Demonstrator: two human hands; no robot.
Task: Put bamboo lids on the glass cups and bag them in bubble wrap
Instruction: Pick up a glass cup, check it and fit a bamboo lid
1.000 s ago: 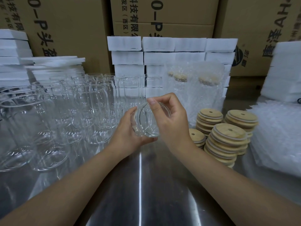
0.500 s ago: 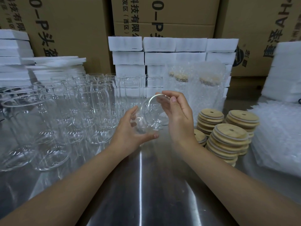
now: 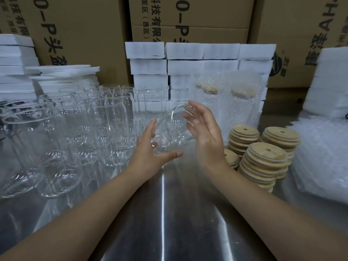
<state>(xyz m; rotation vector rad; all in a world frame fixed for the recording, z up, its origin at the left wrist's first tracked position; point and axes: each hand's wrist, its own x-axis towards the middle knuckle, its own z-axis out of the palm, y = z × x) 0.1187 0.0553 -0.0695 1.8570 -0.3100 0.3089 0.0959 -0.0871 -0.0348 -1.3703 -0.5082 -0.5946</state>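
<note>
Left hand (image 3: 150, 157) fingers curl round the tilted cup (image 3: 170, 131); right hand (image 3: 206, 134), fingers loosely spread, touches its rim.

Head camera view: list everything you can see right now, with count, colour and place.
glass cup: one, clear, lidless, held tilted at centre.
empty cups: many, clear, standing at left.
bamboo lids: four stacks, tan, right of centre.
bagged cups: at least two, lidded, clear wrapping, behind the lids.
bubble wrap: one pile, translucent white, far right.
foam blocks: several stacks, white, along the back and both sides.
cardboard boxes: at least three, brown, behind everything.
table: one, shiny steel, underneath.
left hand: one, grips the cup's lower end.
right hand: one, fingers relaxed, by the cup's rim.
</note>
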